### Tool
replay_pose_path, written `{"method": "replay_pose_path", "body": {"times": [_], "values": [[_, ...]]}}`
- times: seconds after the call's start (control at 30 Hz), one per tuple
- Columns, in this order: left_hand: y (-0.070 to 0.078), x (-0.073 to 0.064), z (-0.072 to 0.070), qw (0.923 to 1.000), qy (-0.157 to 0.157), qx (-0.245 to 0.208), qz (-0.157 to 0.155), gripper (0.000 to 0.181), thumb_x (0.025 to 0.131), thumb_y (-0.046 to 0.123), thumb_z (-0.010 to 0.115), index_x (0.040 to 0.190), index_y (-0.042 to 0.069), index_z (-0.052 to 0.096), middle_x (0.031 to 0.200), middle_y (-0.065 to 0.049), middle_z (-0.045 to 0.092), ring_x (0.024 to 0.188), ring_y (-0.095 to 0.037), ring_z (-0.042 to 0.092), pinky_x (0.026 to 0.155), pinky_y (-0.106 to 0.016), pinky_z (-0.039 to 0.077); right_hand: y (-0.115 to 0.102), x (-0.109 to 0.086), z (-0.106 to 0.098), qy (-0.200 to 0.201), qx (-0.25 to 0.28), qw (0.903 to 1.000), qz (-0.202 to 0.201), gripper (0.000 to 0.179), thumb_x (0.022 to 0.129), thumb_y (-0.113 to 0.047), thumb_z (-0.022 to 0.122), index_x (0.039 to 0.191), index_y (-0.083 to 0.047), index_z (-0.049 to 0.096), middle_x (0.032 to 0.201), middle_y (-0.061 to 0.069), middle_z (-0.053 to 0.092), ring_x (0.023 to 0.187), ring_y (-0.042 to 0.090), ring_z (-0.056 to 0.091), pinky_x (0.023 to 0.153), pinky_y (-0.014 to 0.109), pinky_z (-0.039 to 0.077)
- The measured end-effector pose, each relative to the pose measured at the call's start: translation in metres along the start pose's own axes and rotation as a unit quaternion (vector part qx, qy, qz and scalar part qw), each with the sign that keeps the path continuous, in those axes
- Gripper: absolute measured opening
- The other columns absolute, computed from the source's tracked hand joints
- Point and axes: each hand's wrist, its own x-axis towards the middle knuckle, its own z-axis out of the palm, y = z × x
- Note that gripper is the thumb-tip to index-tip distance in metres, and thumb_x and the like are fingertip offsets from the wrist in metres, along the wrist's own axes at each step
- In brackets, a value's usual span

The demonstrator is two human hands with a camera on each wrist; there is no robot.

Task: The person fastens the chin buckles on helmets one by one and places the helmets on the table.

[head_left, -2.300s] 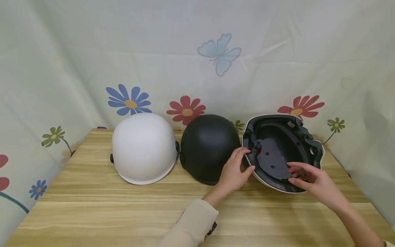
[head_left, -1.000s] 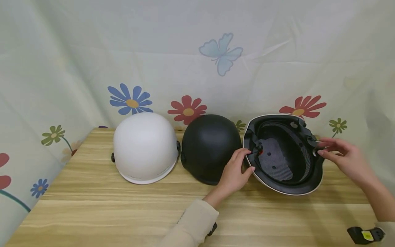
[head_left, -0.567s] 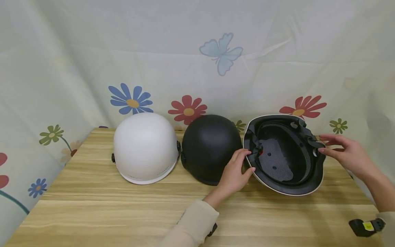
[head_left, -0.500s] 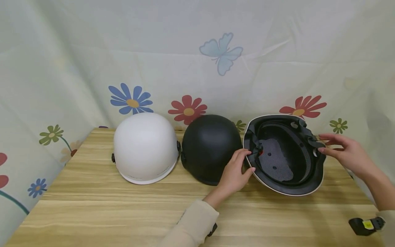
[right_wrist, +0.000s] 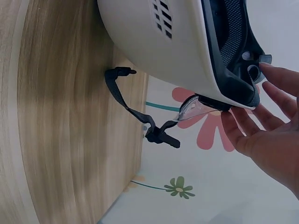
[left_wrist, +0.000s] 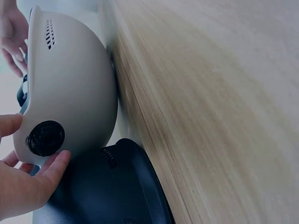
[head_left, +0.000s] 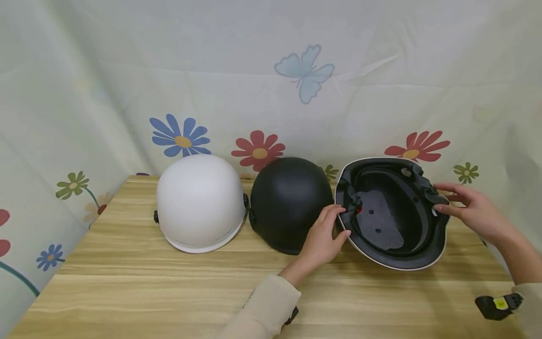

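Note:
An upturned white helmet (head_left: 394,260) lies at the right of the row, its black padded inside facing up. My left hand (head_left: 319,239) grips its left rim, fingers over the edge and thumb outside. In the left wrist view a round black knob (left_wrist: 46,138) sits on the shell between those fingers. My right hand (head_left: 478,212) holds the opposite rim, thumb at the inner padding (right_wrist: 233,84) and fingers beneath the edge. A black chin strap with a buckle (right_wrist: 156,134) dangles outside the shell in the right wrist view, beside a transparent piece (right_wrist: 191,108).
A black helmet (head_left: 290,202) stands dome up right beside my left hand. Left of it stands another white helmet (head_left: 199,202), also dome up. All are near the back of the wooden table (head_left: 169,296), before a flowered curtain (head_left: 237,89).
My right hand has gone from the helmet's front inside to its right rim and now grips there. The helmet has turned slightly and shifted a little right. The left hand keeps its hold.

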Motion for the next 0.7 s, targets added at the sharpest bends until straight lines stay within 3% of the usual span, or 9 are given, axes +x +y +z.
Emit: {"method": "replay_pose_path", "body": {"times": [0.7], "values": [[0.0012,0.0026,-0.0012,1.0000,-0.004,0.003,-0.003,0.045,0.086,0.016,0.063,0.127,0.009,0.047,0.133,-0.006,0.042,0.119,-0.018,0.046,0.096,-0.028,0.039,0.0062,0.0076,-0.0051,-0.025,0.023,0.9994,0.004,0.065,0.091,-0.030,0.055,0.142,-0.002,0.025,0.142,0.030,0.018,0.118,0.053,0.025,0.080,0.073,0.027]]}}
